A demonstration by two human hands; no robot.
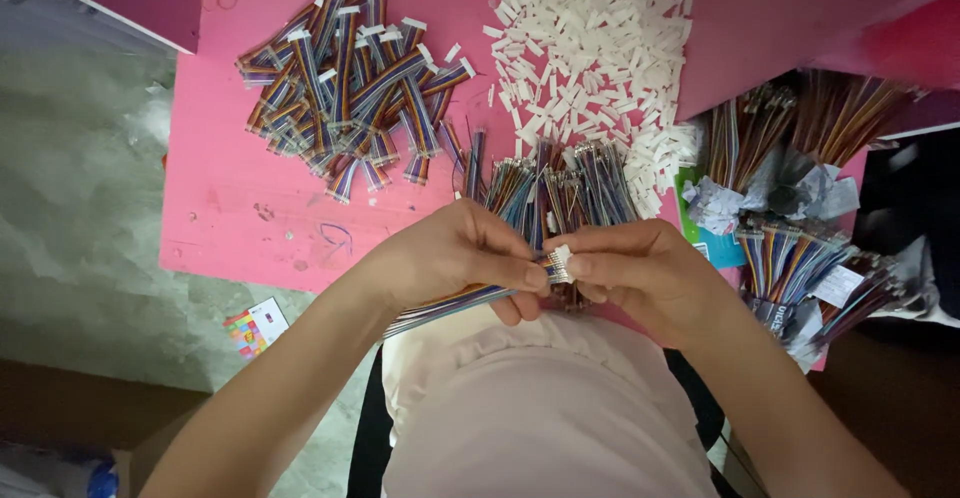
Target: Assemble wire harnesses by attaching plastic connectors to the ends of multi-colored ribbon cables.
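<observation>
My left hand (455, 256) grips a flat rainbow ribbon cable (440, 308) that trails down-left below the hand over my lap. My right hand (640, 263) pinches a small white plastic connector (560, 255) at the cable's tip. The two hands meet fingertip to fingertip just above the near edge of the pink table (230, 208). Right behind the hands lies a loose bunch of bare-ended ribbon cables (560, 183).
A heap of finished cables with white connectors (345, 78) lies at the table's back left. A pile of loose white connectors (585, 43) covers the back centre. Bundles of cables wrapped in paper (790, 198) crowd the right. A small colourful card (255, 325) lies on the floor.
</observation>
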